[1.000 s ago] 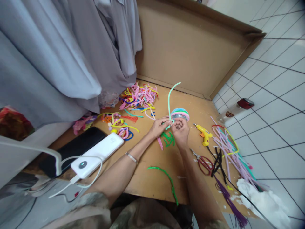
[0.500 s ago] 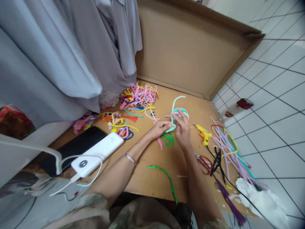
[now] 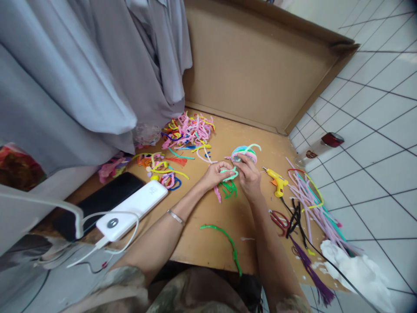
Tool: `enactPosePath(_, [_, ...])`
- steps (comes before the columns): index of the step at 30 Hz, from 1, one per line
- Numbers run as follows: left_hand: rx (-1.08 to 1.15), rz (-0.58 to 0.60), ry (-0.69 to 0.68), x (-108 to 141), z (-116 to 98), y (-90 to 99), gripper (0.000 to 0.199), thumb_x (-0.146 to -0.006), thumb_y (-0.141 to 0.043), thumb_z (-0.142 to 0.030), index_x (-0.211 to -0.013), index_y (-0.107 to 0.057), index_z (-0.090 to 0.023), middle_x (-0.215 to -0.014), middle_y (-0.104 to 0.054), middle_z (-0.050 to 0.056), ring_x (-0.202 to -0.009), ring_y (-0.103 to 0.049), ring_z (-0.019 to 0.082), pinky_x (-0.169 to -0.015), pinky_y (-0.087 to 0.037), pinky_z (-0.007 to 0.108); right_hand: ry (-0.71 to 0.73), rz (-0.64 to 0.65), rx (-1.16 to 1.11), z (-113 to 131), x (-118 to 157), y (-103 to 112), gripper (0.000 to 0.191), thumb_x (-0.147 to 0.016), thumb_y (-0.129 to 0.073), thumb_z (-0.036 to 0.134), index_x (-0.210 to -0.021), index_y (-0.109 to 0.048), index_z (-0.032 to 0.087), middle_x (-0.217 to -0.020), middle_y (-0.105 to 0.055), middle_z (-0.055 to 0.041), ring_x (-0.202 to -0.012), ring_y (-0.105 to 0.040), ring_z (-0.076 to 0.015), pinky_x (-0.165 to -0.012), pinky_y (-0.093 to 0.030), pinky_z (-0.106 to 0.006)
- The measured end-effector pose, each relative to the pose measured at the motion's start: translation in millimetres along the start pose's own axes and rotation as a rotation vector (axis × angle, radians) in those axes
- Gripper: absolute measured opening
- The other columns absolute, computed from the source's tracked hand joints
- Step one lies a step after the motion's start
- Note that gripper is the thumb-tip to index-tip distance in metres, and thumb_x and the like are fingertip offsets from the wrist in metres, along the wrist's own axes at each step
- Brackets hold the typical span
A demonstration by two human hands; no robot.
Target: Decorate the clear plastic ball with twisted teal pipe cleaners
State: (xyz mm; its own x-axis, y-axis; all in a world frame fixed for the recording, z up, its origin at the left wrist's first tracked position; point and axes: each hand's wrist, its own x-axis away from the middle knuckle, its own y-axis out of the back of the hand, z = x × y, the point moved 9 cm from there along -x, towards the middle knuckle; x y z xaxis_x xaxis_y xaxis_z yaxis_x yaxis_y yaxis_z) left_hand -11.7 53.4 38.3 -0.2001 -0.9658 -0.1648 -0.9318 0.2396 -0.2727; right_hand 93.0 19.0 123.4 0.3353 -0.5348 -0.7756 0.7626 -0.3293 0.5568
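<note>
Between my hands is a pale mint-green pipe cleaner (image 3: 232, 175), bent into a small loop, with a loose end curving up to the right. My left hand (image 3: 216, 174) pinches the left side of the loop. The fingers of my right hand (image 3: 249, 174) are closed on the strand at the loop's right. Just behind my right fingers lies a round coil of blue, green and pink (image 3: 243, 150). Bent dark green pieces (image 3: 229, 189) lie below the loop, and a pink piece (image 3: 217, 194) is by my left hand. Nearer my body lies a curved green strip (image 3: 228, 239).
A pink and yellow pile (image 3: 192, 130) stands at the back left. White power bank (image 3: 133, 211) and black phone (image 3: 107, 198) are left. On the right are a yellow glue gun (image 3: 277, 182), red-handled scissors (image 3: 279, 222), lilac strands (image 3: 304, 195) and a bottle (image 3: 314, 154).
My right fingers have closed in on the strand. The loose mint end has tipped down to the right, and the loop looks wider. The camera view has shifted slightly.
</note>
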Motion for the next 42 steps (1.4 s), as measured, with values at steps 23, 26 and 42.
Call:
enactPosePath(23, [0.036,-0.14,-0.078,-2.7,-2.3,13.1,0.044,-0.06,-0.08,-0.048,-0.08,-0.064,-0.013,-0.064,-0.059,-0.003,-0.054,-0.05,0.008,-0.054,-0.042,0.02,-0.717,-0.152,-0.734,-37.5,18.2,-28.1,0.02,-0.069,-0.07,0.034,-0.083,-0.068,0.021,-0.095,-0.074,-0.0053,-0.092,-0.067,-0.021,-0.087,-0.052,-0.037])
enactPosePath(26, [0.035,-0.195,-0.105,-1.9,-5.7,18.0,0.043,-0.059,-0.08,-0.047,-0.08,-0.063,-0.014,-0.066,-0.06,-0.002,-0.058,-0.052,0.009,-0.057,-0.043,0.021,-0.794,-0.134,-0.76,-39.1,22.2,-35.9,0.03,-0.064,-0.074,0.036,-0.087,-0.067,0.019,-0.09,-0.073,-0.0053,-0.081,-0.067,-0.0188,-0.078,-0.053,-0.034])
enactPosePath(42, [0.055,-0.238,-0.124,1.2,-7.3,17.6,0.044,-0.06,-0.08,-0.048,-0.083,-0.064,-0.014,-0.074,-0.064,0.0,-0.067,-0.056,0.01,-0.065,-0.044,0.022,-0.967,-0.138,-0.687,-44.1,36.2,-44.1,0.029,-0.062,-0.068,0.041,-0.075,-0.067,0.015,-0.051,-0.058,0.0035,-0.044,-0.049,-0.0091,-0.045,-0.041,-0.022])
